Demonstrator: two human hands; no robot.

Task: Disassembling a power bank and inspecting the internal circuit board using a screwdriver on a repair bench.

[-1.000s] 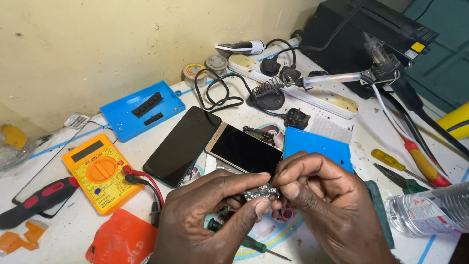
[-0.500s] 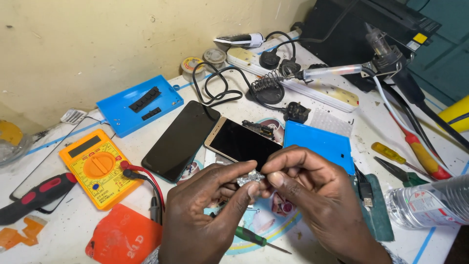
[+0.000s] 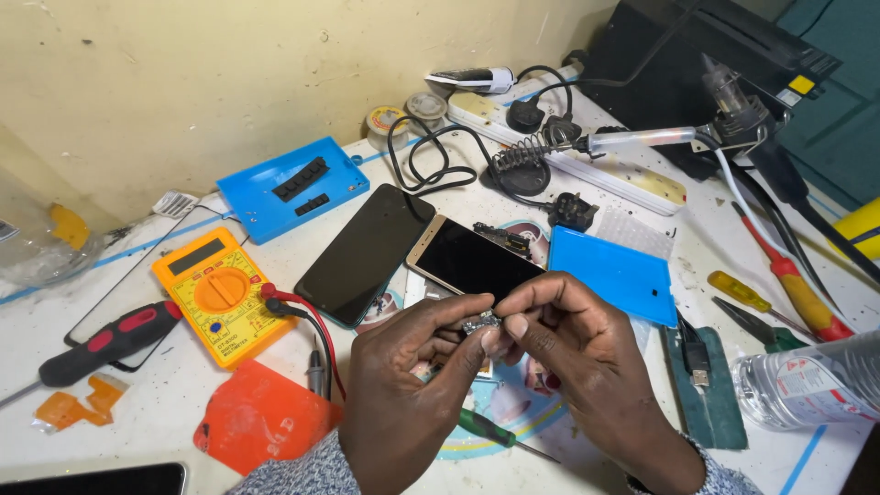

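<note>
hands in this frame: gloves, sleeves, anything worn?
No gloves. Both the left hand and right hand are bare, with no rings or watch visible. Each wrist shows the cuff of a grey-and-white flecked knit sleeve at the bottom edge.

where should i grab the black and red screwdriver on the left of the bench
Probably by the fat black-and-red handle of the screwdriver, coming from above. It lies flat on the table with its thin shaft pointing left. Both hands are pinching a small metal part.
</note>
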